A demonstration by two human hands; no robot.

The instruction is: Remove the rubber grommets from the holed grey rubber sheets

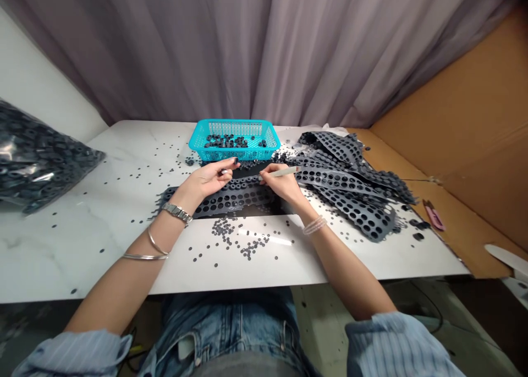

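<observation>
My right hand (282, 183), before the turquoise basket (241, 153), closes round a slim pale tool (286, 171). My left hand (212, 179), nearer the basket's left end, is half curled; whether it grips a piece I cannot tell. Below both, before the basket, lies a perforated strip (231, 202). Progress appears partial: dark pieces (231, 142) fill part of the basket; whether the heaped strips (338, 178) right of it are finished is unclear. The white table (177, 278) extends around it, a grey curtain (231, 52) behind.
</observation>
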